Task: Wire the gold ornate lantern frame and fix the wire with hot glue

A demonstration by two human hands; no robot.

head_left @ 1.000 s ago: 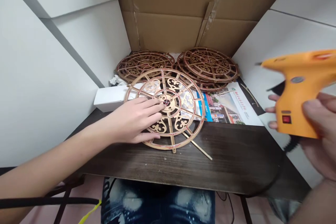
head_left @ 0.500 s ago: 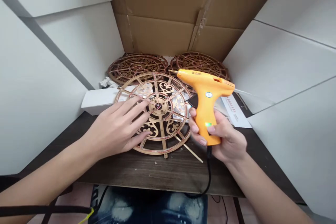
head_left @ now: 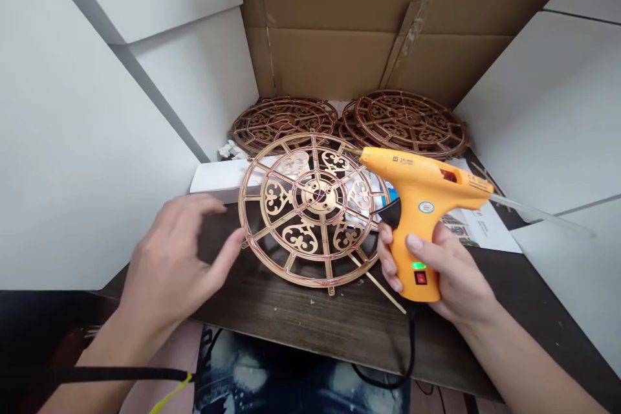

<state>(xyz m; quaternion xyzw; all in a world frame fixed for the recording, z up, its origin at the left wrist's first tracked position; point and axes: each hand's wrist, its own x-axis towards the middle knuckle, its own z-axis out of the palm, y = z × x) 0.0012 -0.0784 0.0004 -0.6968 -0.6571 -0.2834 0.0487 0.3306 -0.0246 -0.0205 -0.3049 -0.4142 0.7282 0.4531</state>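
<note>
My right hand is wrapped round the handle of a yellow hot glue gun. Its nozzle points left, a clear glue stick sticks out behind, and a green light glows on the grip. In front of me a round golden openwork frame with spokes and scroll ornaments leans tilted, with reddish wire along its rings. My left hand is off the frame's left edge, thumb and fingers apart and holding nothing. Under the frame's lower right a thin wooden stick pokes out.
More round frames are stacked behind, at left and right. A white box stands behind the frame, and a printed sheet lies at right. Pale panels and a cardboard wall enclose the dark table. A black cord hangs from the gun.
My left hand has come off the frame and moved left and down. The view has shifted, so frame and glue gun appear further right. My right hand keeps its hold.
</note>
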